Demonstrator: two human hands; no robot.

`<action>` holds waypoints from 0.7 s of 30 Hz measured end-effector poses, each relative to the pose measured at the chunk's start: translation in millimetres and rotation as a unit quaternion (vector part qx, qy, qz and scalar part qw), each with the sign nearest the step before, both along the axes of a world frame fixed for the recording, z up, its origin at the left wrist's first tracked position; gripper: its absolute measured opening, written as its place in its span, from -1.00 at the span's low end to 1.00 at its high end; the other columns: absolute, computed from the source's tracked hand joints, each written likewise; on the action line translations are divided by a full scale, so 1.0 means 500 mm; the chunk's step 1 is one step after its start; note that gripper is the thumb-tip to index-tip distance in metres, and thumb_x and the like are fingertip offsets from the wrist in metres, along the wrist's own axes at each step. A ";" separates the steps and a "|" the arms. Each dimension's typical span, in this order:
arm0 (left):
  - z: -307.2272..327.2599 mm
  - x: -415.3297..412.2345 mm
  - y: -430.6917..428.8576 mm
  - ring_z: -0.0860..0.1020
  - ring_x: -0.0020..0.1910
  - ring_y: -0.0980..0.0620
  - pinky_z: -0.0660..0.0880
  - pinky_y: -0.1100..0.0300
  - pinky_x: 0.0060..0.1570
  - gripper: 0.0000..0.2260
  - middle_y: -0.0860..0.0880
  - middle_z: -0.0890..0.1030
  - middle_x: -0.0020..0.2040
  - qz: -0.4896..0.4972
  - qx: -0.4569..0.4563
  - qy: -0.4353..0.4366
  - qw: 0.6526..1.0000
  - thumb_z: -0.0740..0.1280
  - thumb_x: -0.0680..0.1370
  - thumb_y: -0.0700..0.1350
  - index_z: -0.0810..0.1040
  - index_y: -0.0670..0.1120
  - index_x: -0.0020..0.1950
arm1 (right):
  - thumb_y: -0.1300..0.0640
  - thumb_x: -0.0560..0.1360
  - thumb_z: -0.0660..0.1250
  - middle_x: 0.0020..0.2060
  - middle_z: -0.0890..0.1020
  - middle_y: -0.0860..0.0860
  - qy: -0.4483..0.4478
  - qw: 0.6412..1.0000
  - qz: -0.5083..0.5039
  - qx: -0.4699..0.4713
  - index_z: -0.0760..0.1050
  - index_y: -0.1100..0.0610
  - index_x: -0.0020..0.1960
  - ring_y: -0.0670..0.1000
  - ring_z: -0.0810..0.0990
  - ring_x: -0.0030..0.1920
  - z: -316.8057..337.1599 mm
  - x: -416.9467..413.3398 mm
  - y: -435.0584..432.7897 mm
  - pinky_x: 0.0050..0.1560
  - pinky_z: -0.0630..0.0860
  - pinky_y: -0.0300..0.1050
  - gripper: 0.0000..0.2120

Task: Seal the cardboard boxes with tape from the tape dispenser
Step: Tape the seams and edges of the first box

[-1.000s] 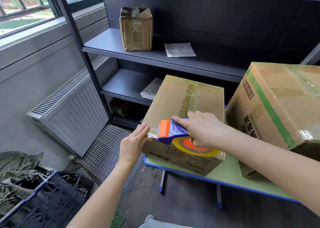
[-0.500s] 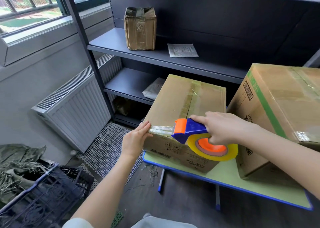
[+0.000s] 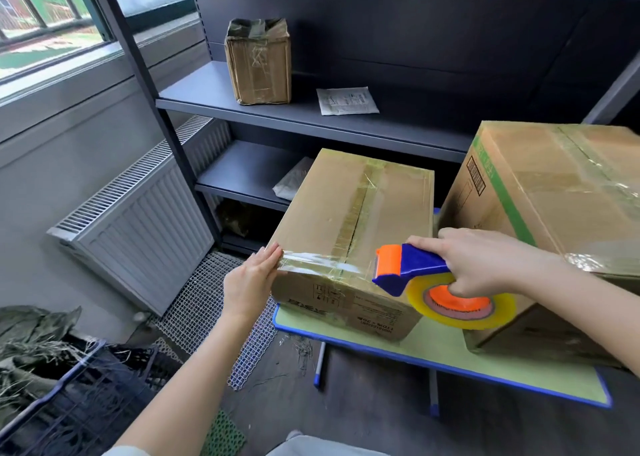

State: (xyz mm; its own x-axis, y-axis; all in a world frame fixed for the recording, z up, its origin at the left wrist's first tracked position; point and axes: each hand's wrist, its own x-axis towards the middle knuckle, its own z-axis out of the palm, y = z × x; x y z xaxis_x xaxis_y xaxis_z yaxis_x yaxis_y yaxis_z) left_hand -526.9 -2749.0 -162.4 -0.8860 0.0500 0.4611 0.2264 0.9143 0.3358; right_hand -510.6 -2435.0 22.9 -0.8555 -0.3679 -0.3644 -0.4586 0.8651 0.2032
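Taping the near top edge of the cardboard box [image 3: 346, 213] on the counter [image 3: 519, 376].
Left grip [image 3: 251, 282], fingers flat, pins the tape [image 3: 311, 259] end at the left corner; right grip [image 3: 485, 261] wraps the tape dispenser [image 3: 412, 268] handle. Best pulled taut, low along the edge, pressed down before cutting.

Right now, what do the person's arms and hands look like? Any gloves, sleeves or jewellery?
Both hands are bare: no gloves on the left hand or the right hand, and no rings, watch or bracelet show. The forearms are bare too. A pale sleeve edge shows at the frame's bottom on the left arm.
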 end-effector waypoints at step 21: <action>-0.020 0.014 0.193 0.58 0.16 -0.10 0.35 0.03 0.24 -0.49 -0.11 0.62 0.15 -0.128 -0.101 0.098 0.982 0.21 0.45 0.16 0.61 -0.21 0.14 | 0.00 0.47 0.34 0.13 0.44 0.03 -0.003 1.000 0.015 0.020 -0.01 -0.04 0.51 0.06 0.48 0.09 -0.014 -0.001 -0.010 -0.16 0.41 -0.12 -0.26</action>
State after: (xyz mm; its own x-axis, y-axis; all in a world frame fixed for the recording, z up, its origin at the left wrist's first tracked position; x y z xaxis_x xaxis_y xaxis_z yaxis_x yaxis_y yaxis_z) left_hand -519.7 -2652.6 -172.6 -0.7283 0.3672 0.5785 0.4990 0.8628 0.0806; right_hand -511.2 -2440.0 15.8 -0.8417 -0.3786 -0.3849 -0.4860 0.8418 0.2347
